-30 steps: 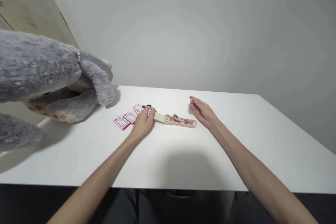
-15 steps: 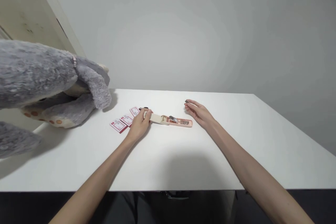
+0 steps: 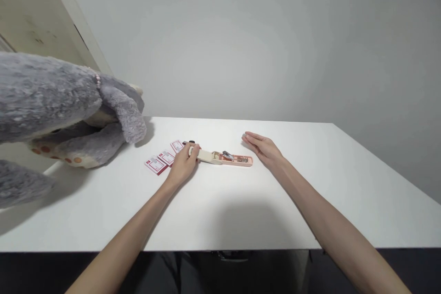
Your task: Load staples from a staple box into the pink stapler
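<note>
A long, narrow hinged cream-and-pink object lies opened out on the white table. Small metal parts sit in its pink half, and a shiny metal piece tilts up near the hinge. My left hand is closed around the cream end. Beside those fingers is a small dark item, partly hidden. Just beyond the pink end, my right hand is raised with thumb and fingertips pinched on a tiny silvery piece, too small to name.
Several small red-and-white boxes or cards lie to the left of my left hand. A large grey plush toy leans over the table's left side. A plain wall rises behind the table.
My right hand has turned slightly, and the tiny piece at its fingertips now looks light instead of dark. The left hand and the hinged object stay where they were.
</note>
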Demonstrator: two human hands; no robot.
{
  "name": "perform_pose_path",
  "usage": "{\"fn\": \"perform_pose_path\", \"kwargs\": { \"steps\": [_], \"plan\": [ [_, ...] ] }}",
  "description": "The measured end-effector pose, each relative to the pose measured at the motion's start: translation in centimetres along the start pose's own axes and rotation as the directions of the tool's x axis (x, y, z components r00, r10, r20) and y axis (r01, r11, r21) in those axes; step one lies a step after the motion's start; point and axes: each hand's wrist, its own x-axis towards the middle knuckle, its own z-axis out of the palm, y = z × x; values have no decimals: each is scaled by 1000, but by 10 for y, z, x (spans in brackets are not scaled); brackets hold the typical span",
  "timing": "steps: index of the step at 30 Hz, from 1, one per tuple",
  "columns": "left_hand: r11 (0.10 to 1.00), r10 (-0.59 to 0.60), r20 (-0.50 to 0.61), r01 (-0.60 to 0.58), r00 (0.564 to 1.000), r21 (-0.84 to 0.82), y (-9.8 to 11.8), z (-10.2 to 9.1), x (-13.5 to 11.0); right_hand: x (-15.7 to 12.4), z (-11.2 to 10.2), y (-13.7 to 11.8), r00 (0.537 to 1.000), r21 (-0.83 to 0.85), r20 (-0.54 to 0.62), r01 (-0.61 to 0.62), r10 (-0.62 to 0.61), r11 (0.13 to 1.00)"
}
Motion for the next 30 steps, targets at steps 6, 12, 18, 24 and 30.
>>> {"fn": "perform_pose_path", "kwargs": {
  "steps": [6,12,18,24,30],
  "plan": [
    [1000,-25,-31,25,999,-4,2,0,-3,-15,14,-8,998,-155,64,38,-28,987],
    [994,-34,-37,30,999,-105,-3,2,-3,-33,31,-14,985,-360,141,147,-102,921],
    [983,-73,-58,62,996,-172,-7,4,-2,-47,41,-20,957,-453,168,289,-238,843],
    [974,-76,-59,61,995,-218,-5,5,-4,-49,42,-22,933,-471,124,354,-337,808],
    [979,-70,-66,56,995,-198,-5,7,-4,-45,37,-21,909,-455,79,399,-410,796]
  ]
}}
